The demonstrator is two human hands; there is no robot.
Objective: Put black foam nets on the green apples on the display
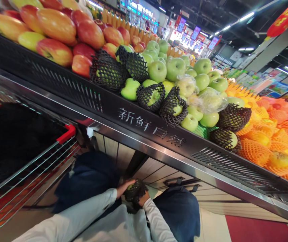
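1. A green apple (pixel 133 185) wrapped in a black foam net sleeve (pixel 135 194) is held low in front of the body, below the edge of the fruit display shelf (pixel 144 126), between the knees in dark trousers.
2. The left hand (pixel 124 189) is seen curled against the left side of the netted apple, fingers bent over its top; it is judged to be gripping apple and net together.
3. The right hand (pixel 144 199) is mostly hidden behind the net; only the wrist end and a pale sleeve are shown. It appears closed on the net's right side, though the fingers cannot be checked.
4. Handling judgement: the apple is firm, rounded and moderately heavy for one hand; the skin is smooth and likely slippery once bare, and it can be bruised if dropped.
5. The net is soft, stretchy and light; it gives grip but can be slid over the fruit, so the fruit body should be held through the mesh, not the loose mesh end alone.
6. Best hold is judged to be around the widest girth, with the net's open rim pinched for any stretching.
7. A shopping cart (pixel 65 133) with a red handle stands at the left; more netted green apples (pixel 151 96) lie on the shelf above.
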